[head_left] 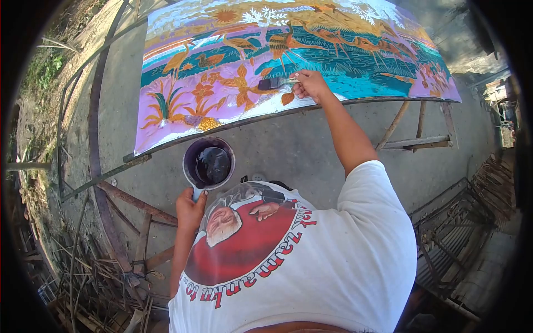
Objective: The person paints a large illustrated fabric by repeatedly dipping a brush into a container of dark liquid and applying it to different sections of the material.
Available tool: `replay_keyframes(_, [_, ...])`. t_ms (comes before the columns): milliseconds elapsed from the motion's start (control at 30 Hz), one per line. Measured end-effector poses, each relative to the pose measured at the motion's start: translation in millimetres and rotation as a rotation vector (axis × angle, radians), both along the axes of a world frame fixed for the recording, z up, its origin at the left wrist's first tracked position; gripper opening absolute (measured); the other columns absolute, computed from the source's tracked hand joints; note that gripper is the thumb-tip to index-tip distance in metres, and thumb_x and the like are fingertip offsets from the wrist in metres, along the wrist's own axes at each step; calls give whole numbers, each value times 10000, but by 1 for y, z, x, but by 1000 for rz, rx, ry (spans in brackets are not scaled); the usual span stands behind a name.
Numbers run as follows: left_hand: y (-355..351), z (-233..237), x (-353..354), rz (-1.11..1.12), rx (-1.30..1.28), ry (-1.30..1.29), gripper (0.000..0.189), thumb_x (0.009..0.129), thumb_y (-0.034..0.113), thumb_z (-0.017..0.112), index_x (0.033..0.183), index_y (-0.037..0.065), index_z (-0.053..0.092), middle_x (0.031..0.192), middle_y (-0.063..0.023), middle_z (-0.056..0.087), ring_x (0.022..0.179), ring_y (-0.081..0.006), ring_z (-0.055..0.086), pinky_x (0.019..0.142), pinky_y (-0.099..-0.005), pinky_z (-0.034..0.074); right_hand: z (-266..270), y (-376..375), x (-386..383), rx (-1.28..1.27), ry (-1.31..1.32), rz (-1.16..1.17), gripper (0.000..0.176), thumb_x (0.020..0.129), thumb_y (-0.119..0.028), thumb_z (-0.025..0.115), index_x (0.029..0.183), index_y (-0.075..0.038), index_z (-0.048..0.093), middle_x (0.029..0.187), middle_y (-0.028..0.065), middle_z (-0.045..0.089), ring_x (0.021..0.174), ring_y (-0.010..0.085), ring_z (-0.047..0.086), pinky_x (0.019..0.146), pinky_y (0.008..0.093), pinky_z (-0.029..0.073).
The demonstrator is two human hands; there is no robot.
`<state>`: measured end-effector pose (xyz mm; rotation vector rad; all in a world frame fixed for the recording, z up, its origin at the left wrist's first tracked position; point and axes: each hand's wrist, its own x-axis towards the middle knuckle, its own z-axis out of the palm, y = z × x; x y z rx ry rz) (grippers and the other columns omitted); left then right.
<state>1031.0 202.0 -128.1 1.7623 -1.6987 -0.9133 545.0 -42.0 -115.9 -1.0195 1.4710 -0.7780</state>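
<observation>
My right hand [310, 87] is closed on the handle of a wide paintbrush [272, 83]. Its dark bristles lie over the lower middle of a painted cloth [383, 86], among orange flowers and purple ground; whether they touch it I cannot tell. Orange birds, teal water and leaves cover the cloth. Near my body, my left hand [191, 206] grips the short handle of a round pot [209, 164] with dark liquid inside. The pot is just below the cloth's front edge.
Wooden poles [397, 125] support the cloth's frame over a concrete floor [272, 139]. At the left stands a frame of rusty bars [136, 201], with sticks piled beneath. Metal racks [455, 222] and stacked wood [497, 186] are at the right.
</observation>
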Motion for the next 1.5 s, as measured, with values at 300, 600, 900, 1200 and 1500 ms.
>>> replay_keyframes(300, [-10, -4, 11, -53, 40, -2, 385, 896, 231, 787, 724, -10, 542, 591, -149, 532, 563, -163, 454, 523, -413, 388, -8, 32, 132, -25, -76, 51, 316, 1086, -277, 557, 1226, -23, 684, 747, 76, 662, 537, 145, 644, 418, 290, 517])
replay_keyframes(600, [-23, 15, 20, -159, 89, 42, 356, 898, 250, 785, 780, -19, 582, 638, -177, 592, 568, -222, 557, 556, -423, 438, 120, 78, 70, -209, 742, 96, 263, 1021, -214, 590, 1100, -20, 748, 638, 39, 641, 496, 126, 631, 418, 286, 491])
replay_keyframes(900, [-39, 25, -1, -309, 18, 21, 351, 894, 279, 780, 823, -23, 614, 707, -215, 630, 613, -335, 614, 595, -456, 465, 45, 166, 186, -918, 597, 590, 189, 1032, -182, 613, 1095, -72, 752, 740, 74, 674, 568, 121, 664, 485, 298, 509])
replay_keyframes(1200, [-40, 30, -17, -289, 36, 84, 322, 902, 232, 781, 797, -8, 595, 657, -163, 603, 569, -241, 553, 559, -417, 435, 64, 182, 101, 20, -213, 96, 261, 1083, -232, 572, 1206, -44, 705, 779, 59, 687, 591, 124, 672, 503, 288, 556])
replay_keyframes(1500, [-6, 14, -54, -68, 46, 193, 278, 923, 151, 764, 778, 10, 573, 635, 3, 506, 627, -71, 412, 525, -318, 357, 6, 63, -82, -102, -125, -515, 265, 1083, -212, 554, 1214, -15, 674, 823, 106, 686, 631, 179, 682, 554, 322, 603])
